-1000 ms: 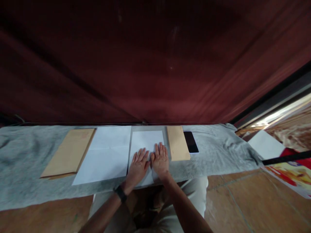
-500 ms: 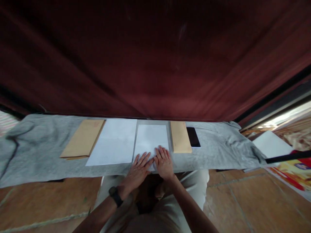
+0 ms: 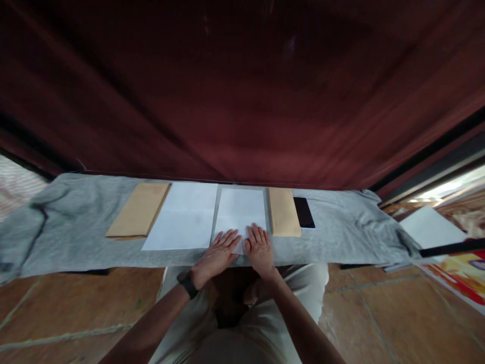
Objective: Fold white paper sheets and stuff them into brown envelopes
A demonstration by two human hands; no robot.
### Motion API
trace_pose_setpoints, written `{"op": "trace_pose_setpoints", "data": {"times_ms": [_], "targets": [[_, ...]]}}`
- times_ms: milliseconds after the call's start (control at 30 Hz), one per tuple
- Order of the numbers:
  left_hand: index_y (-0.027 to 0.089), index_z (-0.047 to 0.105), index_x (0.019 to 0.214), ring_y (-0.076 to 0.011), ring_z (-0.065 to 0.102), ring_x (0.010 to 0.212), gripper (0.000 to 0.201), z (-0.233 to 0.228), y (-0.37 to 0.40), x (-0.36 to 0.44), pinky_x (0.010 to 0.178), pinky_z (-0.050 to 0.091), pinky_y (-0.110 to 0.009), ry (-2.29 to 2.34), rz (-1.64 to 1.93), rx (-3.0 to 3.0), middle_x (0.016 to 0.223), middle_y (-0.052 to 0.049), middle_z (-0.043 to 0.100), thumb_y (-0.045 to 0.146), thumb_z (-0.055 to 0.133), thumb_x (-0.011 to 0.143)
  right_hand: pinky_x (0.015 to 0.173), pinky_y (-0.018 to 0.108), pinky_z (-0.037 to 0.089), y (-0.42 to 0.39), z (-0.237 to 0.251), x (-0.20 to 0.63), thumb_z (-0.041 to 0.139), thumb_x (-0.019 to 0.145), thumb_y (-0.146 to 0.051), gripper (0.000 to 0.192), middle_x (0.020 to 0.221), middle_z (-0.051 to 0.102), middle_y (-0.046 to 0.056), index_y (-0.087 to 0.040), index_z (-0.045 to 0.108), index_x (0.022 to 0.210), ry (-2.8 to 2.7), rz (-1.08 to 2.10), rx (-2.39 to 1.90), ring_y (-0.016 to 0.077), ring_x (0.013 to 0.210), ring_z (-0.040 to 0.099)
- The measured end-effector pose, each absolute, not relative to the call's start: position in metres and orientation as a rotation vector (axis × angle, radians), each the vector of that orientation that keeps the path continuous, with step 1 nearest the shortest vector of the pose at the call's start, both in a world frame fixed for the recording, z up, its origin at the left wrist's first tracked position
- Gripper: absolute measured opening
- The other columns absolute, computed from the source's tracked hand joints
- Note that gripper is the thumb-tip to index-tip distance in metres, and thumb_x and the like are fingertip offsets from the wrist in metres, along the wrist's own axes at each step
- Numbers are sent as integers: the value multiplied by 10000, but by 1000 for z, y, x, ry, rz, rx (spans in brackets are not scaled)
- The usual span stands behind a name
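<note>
Pressing flat with fingers spread, left hand (image 3: 216, 254) and right hand (image 3: 260, 248) pin the white sheet (image 3: 241, 212), lengthwise away from the person.

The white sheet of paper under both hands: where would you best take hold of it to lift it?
Probably the near edge of the white sheet of paper, from the person's side: it lies flat on the grey cloth, beside the left hand and right hand.
</note>
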State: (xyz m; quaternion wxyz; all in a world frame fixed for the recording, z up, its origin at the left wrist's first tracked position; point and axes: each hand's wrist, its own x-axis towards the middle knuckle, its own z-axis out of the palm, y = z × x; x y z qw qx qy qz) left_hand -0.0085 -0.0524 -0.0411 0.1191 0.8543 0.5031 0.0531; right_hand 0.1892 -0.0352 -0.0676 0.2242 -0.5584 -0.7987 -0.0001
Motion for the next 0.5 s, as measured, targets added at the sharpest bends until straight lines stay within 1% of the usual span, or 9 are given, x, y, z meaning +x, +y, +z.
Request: {"op": "trace_pose_setpoints", "data": {"times_ms": [67, 133, 167, 200, 267, 333, 500], "targets": [[207, 457, 1520, -254, 352, 1514, 581, -40, -47, -5, 1238, 297, -467, 1461, 197, 2430, 1604, -125, 427, 372, 540, 969, 1190, 495, 338, -37, -71, 190, 461, 1042, -322, 487, 1564, 484, 136, -176, 496, 1505, -2214, -8, -1532, 301, 1440, 453], [176, 472, 1509, -232, 413, 1480, 540, -38, -37, 4, 1223, 337, -426, 1515, 303, 2388, 1569, -138, 477, 372, 472, 1006, 1196, 501, 326, -37, -73, 191, 468, 1038, -332, 506, 1575, 466, 141, -171, 478, 1518, -2218, -9, -1527, 304, 1449, 440], [160, 464, 1514, -226, 408, 1483, 526, -36, -30, 10, 1230, 327, -425, 1570, 371, 2381, 1574, -140, 469, 356, 421, 1028, 1199, 504, 320, -37, -74, 191, 470, 1036, -331, 514, 1580, 457, 144, -167, 471, 1523, -2218, -9, -1526, 305, 1455, 432], [145, 458, 1517, -238, 374, 1503, 529, -35, -23, 17, 1244, 302, -441, 1612, 416, 2391, 1592, -141, 443, 359, 399, 1038, 1203, 508, 314, -37, -74, 191, 470, 1035, -329, 519, 1585, 450, 147, -164, 465, 1527, -2217, -8, -1524, 307, 1461, 424], [118, 467, 1509, -279, 314, 1530, 540, -36, -10, 27, 1259, 259, -492, 1717, 425, 2396, 1613, -150, 404, 376, 389, 1042, 1207, 516, 306, -36, -73, 191, 465, 1035, -324, 522, 1590, 441, 149, -162, 458, 1531, -2214, -4, -1519, 309, 1468, 413], [93, 465, 1508, -305, 296, 1535, 566, -40, -2, 33, 1258, 248, -518, 1821, 389, 2385, 1617, -169, 386, 400, 398, 1038, 1206, 519, 307, -36, -73, 191, 460, 1036, -320, 519, 1592, 440, 144, -168, 456, 1533, -2212, 8, -1510, 307, 1470, 410], [51, 417, 1532, -299, 301, 1533, 646, -56, -5, 23, 1260, 245, -487, 1994, 455, 2347, 1611, -200, 379, 461, 385, 1034, 1211, 512, 309, -41, -74, 202, 463, 1037, -336, 543, 1599, 431, 136, -182, 419, 1556, -2225, 30, -1495, 299, 1465, 417]]}}
